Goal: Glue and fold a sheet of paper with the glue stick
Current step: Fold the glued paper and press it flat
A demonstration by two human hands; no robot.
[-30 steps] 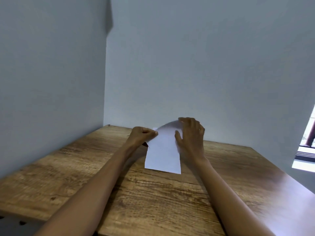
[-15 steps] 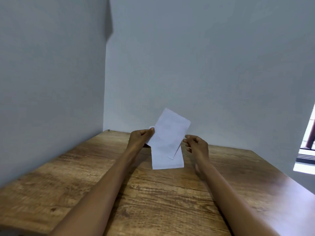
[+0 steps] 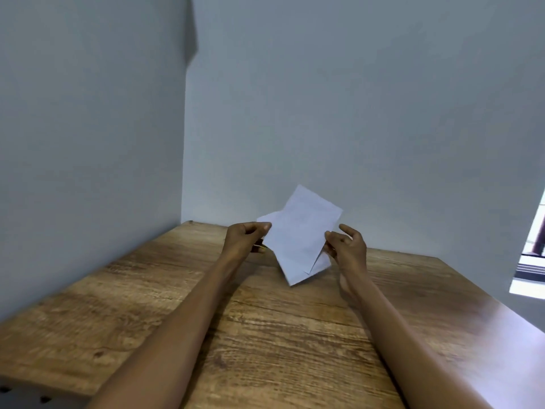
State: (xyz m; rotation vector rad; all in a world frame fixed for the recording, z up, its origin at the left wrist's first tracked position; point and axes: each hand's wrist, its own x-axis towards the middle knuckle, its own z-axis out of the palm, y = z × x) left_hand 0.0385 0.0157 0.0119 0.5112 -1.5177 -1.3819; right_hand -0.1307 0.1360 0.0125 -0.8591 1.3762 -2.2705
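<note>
A white sheet of paper (image 3: 298,234), folded and tilted, is held up above the wooden table (image 3: 265,335) near the back wall. My left hand (image 3: 244,240) pinches its left edge with thumb and fingers; a small yellowish object shows under that hand, too hidden to name. My right hand (image 3: 346,246) touches the sheet's right edge with its fingers partly spread. Two layers of the sheet show at its lower corner. No glue stick is clearly visible.
Grey walls (image 3: 354,113) close in the table at the back and the left. A window (image 3: 533,249) sits at the far right edge. The table's front left edge (image 3: 44,391) is near the bottom of the view.
The paper lay on the table under my hands a second ago. Both hands have lifted it, and it has turned so its lower corner points down.
</note>
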